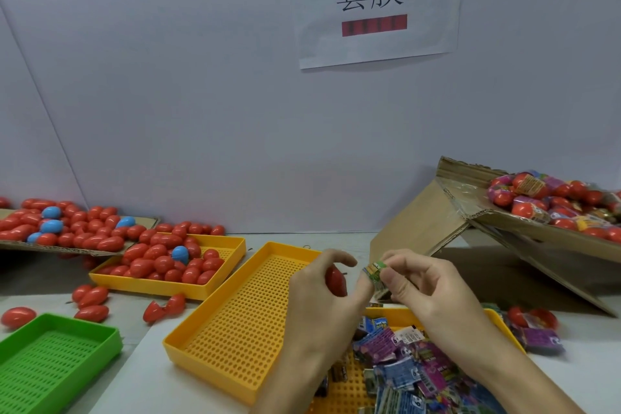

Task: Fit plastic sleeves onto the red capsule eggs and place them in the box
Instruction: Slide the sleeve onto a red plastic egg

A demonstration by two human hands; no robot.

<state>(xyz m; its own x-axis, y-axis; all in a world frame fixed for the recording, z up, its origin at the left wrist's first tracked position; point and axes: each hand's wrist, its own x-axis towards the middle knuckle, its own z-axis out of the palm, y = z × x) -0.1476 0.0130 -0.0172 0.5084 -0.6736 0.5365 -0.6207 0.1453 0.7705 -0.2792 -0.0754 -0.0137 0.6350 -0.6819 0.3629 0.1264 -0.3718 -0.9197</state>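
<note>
Egg (335,280) and sleeve (375,274) (both pinched)

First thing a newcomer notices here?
Both hands at centre: the left hand grips a red egg, the right hand pinches a green sleeve beside it. Next, the heap of red eggs at left and the cardboard box of sleeved eggs at right.

A tray of eggs (168,265) sits at the bench's (50,282) back left; the box (504,222) leans at the back right, sleeves (403,366) in front.
</note>
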